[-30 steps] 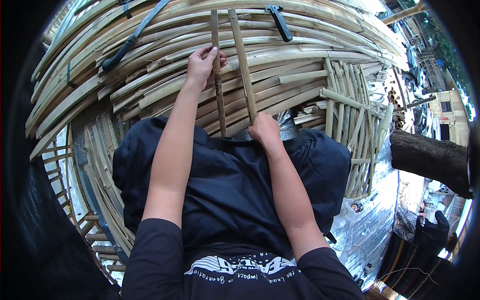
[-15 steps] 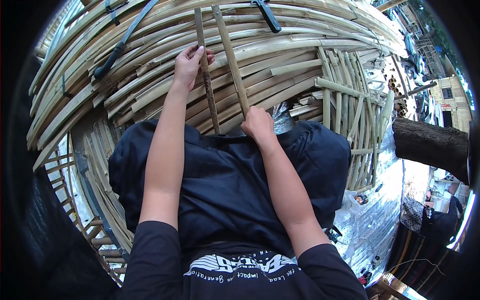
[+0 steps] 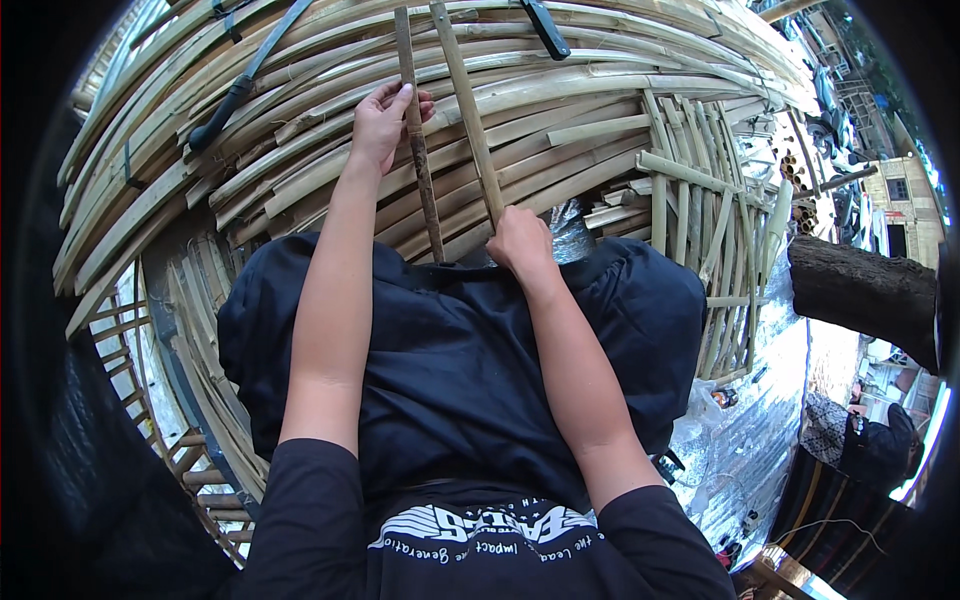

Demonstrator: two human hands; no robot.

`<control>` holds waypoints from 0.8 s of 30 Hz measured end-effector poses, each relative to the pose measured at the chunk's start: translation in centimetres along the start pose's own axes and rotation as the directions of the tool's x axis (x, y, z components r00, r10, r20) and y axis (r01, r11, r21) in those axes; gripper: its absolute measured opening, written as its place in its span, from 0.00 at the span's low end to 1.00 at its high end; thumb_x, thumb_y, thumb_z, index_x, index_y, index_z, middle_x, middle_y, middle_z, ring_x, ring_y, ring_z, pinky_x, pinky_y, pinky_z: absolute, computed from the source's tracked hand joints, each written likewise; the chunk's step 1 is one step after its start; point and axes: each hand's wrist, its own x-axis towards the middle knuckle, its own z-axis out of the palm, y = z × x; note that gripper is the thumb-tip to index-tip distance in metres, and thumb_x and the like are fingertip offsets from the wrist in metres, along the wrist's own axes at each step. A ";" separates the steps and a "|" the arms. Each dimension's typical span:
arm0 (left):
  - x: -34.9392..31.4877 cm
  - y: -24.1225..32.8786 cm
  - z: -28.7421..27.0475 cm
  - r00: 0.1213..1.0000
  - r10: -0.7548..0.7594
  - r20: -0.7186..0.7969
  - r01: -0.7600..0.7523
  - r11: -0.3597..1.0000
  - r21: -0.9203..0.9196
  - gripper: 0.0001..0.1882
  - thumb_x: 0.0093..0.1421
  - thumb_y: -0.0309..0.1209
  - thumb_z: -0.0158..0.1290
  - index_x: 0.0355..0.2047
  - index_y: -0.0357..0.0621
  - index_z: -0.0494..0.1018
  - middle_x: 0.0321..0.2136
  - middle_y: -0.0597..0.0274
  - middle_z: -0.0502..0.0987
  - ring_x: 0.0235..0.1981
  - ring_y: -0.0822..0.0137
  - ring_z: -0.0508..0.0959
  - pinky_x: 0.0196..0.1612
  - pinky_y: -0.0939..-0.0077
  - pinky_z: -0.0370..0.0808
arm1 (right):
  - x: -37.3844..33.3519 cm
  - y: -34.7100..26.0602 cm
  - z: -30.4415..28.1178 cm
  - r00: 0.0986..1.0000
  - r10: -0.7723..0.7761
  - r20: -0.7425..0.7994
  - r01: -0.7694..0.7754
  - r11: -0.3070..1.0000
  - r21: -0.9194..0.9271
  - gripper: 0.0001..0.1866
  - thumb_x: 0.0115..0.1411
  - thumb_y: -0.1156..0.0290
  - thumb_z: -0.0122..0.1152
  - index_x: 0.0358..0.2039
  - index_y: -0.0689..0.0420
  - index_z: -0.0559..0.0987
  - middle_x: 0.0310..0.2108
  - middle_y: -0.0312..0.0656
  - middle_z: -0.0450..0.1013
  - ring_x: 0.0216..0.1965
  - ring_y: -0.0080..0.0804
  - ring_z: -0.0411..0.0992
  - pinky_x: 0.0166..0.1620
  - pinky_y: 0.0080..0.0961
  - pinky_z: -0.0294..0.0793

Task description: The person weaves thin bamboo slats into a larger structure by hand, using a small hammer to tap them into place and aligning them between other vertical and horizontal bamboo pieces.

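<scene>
With thumb and fingers, my left hand [image 3: 380, 128] pinches a narrow bamboo strip [image 3: 424, 190]. That strip stands nearly lengthwise before me, its brown, rough lower end close to my lap. To its right, a second, paler bamboo strip [image 3: 468, 110] leans at a slight slant. Around this one's lower end my right hand [image 3: 522, 240] is closed in a fist, just above my dark trousers. The two strips are apart, and their far ends reach over a broad layer of split bamboo lengths [image 3: 330, 170].
A long blade with a black handle [image 3: 222, 115] lies on the bamboo at the far left. Another black-handled tool [image 3: 546, 30] rests at the far middle. A bamboo lattice [image 3: 690, 185] stands at the right, near a thick dark log [image 3: 862, 290] and silvery sheeting [image 3: 745, 420].
Both hands and their strips sit very slightly further right in the picture, the strip tops a little higher. Each grip looks the same.
</scene>
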 end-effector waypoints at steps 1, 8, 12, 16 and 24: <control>0.0 0.0 -0.1 1.000 0.002 0.002 -0.002 1.000 -0.005 0.13 0.72 0.29 0.51 0.51 0.33 0.70 0.40 0.51 0.82 0.39 0.64 0.84 0.46 0.68 0.87 | 0.0 0.0 0.0 1.000 0.000 -0.002 0.000 1.000 -0.001 0.14 0.50 0.73 0.63 0.36 0.67 0.84 0.39 0.62 0.80 0.45 0.59 0.79 0.51 0.46 0.80; -0.1 0.1 -0.2 1.000 0.000 0.005 0.000 1.000 -0.004 0.12 0.73 0.29 0.51 0.51 0.33 0.70 0.41 0.51 0.82 0.39 0.64 0.84 0.46 0.69 0.86 | 0.1 -0.2 0.1 0.999 -0.023 0.024 0.024 0.999 -0.039 0.12 0.50 0.73 0.64 0.34 0.64 0.85 0.38 0.60 0.81 0.44 0.58 0.80 0.48 0.45 0.82; 0.0 0.0 0.2 1.000 -0.008 0.003 0.008 1.000 0.001 0.12 0.73 0.30 0.50 0.50 0.33 0.70 0.41 0.50 0.82 0.39 0.64 0.84 0.47 0.68 0.86 | 0.3 0.4 0.8 1.000 -0.014 -0.026 0.013 0.999 -0.039 0.12 0.51 0.71 0.65 0.34 0.65 0.85 0.38 0.60 0.81 0.44 0.58 0.80 0.48 0.45 0.81; 0.3 0.0 0.1 1.000 -0.007 0.014 0.006 1.000 0.008 0.12 0.73 0.31 0.50 0.50 0.33 0.70 0.41 0.51 0.82 0.39 0.64 0.84 0.48 0.68 0.86 | -0.8 0.6 0.8 0.997 -0.035 -0.066 0.031 0.998 -0.058 0.12 0.53 0.68 0.66 0.34 0.64 0.84 0.37 0.57 0.81 0.43 0.55 0.81 0.46 0.43 0.82; 0.5 0.2 -0.4 0.999 -0.029 0.016 0.028 0.999 0.020 0.13 0.74 0.33 0.50 0.49 0.33 0.72 0.42 0.49 0.81 0.40 0.63 0.84 0.48 0.66 0.86 | -10.6 1.2 -3.6 0.993 -0.047 0.112 0.067 0.980 -0.186 0.28 0.63 0.50 0.64 0.46 0.67 0.78 0.45 0.58 0.79 0.51 0.56 0.77 0.58 0.47 0.73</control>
